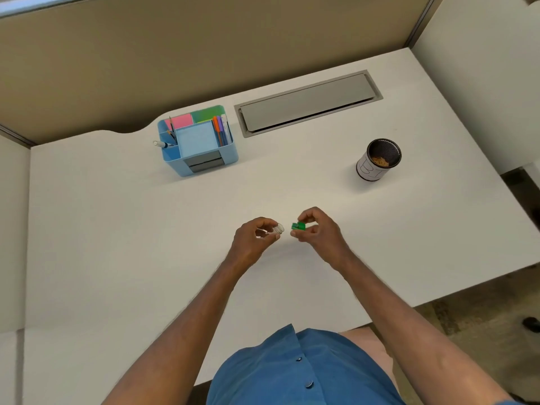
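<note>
Above the middle of the white desk [117,229], my left hand [254,241] pinches a small clear plastic cap or container [279,228] between thumb and fingers. My right hand [317,232] pinches a small green sharpener-like piece [298,226] with curled fingers. The two pieces are a few centimetres apart, facing each other, held just above the desk surface.
A blue desk organiser [198,141] with sticky notes, pens and markers stands at the back left. A grey cable hatch [306,103] is set into the desk behind. A black mesh cup [380,159] holding brownish shavings stands at the right. Beige partition walls enclose the desk.
</note>
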Available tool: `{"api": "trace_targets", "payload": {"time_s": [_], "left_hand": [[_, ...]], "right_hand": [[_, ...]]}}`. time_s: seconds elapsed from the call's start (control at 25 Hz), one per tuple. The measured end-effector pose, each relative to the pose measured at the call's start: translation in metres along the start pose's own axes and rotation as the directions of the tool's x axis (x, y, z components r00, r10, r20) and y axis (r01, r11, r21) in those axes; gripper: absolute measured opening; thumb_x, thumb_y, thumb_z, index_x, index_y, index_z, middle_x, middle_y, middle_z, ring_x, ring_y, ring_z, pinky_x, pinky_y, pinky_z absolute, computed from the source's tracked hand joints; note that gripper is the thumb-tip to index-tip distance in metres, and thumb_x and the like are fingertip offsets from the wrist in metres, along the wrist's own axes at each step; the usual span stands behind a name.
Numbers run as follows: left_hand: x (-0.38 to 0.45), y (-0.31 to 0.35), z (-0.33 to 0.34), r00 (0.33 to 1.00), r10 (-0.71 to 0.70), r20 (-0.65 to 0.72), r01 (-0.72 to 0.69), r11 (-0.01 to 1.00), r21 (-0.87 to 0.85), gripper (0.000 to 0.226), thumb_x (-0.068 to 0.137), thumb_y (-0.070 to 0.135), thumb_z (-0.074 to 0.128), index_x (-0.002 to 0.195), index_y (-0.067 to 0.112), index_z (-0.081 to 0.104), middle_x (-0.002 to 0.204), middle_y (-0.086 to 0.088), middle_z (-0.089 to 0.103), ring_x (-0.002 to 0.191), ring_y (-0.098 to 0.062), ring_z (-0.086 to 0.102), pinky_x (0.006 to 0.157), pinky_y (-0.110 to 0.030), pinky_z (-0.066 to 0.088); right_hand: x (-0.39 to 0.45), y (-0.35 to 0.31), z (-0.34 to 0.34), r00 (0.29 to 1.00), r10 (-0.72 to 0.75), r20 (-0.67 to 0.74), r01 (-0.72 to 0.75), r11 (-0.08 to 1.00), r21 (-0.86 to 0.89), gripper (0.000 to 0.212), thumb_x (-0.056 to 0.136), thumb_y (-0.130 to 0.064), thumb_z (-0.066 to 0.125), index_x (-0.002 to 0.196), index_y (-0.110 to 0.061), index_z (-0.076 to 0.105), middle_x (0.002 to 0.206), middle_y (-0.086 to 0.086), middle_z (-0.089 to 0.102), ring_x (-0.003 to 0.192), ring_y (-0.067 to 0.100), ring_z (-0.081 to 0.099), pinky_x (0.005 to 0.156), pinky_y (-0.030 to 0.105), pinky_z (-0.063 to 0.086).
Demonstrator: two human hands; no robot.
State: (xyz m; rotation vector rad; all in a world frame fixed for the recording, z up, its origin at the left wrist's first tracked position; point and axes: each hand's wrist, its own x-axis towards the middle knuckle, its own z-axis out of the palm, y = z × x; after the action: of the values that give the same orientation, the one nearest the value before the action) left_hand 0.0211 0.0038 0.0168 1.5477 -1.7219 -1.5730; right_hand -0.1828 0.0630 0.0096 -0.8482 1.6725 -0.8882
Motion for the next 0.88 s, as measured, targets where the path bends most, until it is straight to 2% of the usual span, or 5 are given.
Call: {"api": "trace_targets", "payload": {"time_s": [0.16, 0.28, 0.64, 0.8, 0.88], "left_hand": [[-0.001, -0.001, -0.017, 0.999, 0.038, -0.033, -0.036, 0.998, 0.042, 0.021, 0.085, 0.017, 0.078, 0.105, 0.02, 0.074, 0.1, 0.007, 0.073, 0.089, -0.008, 0.066, 0.074, -0.008, 0.048], [-0.003, -0.005, -0.028, 0.997, 0.048, -0.058, -0.045, 0.997, 0.057, 0.023, 0.084, 0.018, 0.079, 0.107, 0.022, 0.074, 0.101, 0.008, 0.072, 0.089, -0.007, 0.066, 0.074, -0.007, 0.047], [-0.01, -0.017, -0.048, 0.991, 0.054, -0.125, -0.041, 0.993, 0.107, 0.026, 0.085, 0.028, 0.079, 0.109, 0.032, 0.072, 0.103, 0.015, 0.068, 0.092, 0.001, 0.064, 0.074, -0.012, 0.048], [-0.012, -0.017, -0.053, 0.991, 0.06, -0.118, -0.048, 0.994, 0.102, 0.027, 0.085, 0.028, 0.079, 0.112, 0.03, 0.072, 0.104, 0.014, 0.068, 0.094, -0.002, 0.064, 0.078, -0.017, 0.05], [-0.012, -0.014, -0.054, 0.992, 0.068, -0.107, -0.056, 0.992, 0.113, 0.027, 0.086, 0.029, 0.078, 0.112, 0.03, 0.072, 0.105, 0.014, 0.068, 0.096, -0.003, 0.064, 0.079, -0.019, 0.051]], "right_hand": [[0.006, -0.03, 0.024, 0.995, -0.095, 0.042, 0.097, 0.993, -0.065, 0.026, 0.08, -0.02, 0.088, 0.098, -0.03, 0.072, 0.096, -0.014, 0.077, 0.081, 0.004, 0.073, 0.076, 0.017, 0.057], [0.008, -0.038, 0.039, 0.991, -0.097, 0.092, 0.105, 0.99, -0.089, 0.027, 0.083, -0.016, 0.086, 0.104, -0.027, 0.075, 0.104, -0.011, 0.077, 0.094, 0.012, 0.075, 0.078, 0.019, 0.056], [0.01, -0.047, 0.063, 0.969, -0.128, 0.213, 0.164, 0.973, -0.161, 0.034, 0.089, -0.01, 0.078, 0.121, -0.022, 0.075, 0.12, -0.004, 0.073, 0.108, 0.004, 0.071, 0.081, 0.011, 0.055], [0.012, -0.051, 0.064, 0.964, -0.134, 0.229, 0.173, 0.972, -0.158, 0.032, 0.087, -0.011, 0.081, 0.117, -0.024, 0.077, 0.112, -0.007, 0.078, 0.103, 0.003, 0.074, 0.091, 0.02, 0.058], [0.012, -0.053, 0.064, 0.958, -0.141, 0.249, 0.183, 0.971, -0.151, 0.028, 0.086, -0.015, 0.082, 0.11, -0.028, 0.078, 0.104, -0.013, 0.08, 0.097, 0.003, 0.076, 0.088, 0.019, 0.059]]}}
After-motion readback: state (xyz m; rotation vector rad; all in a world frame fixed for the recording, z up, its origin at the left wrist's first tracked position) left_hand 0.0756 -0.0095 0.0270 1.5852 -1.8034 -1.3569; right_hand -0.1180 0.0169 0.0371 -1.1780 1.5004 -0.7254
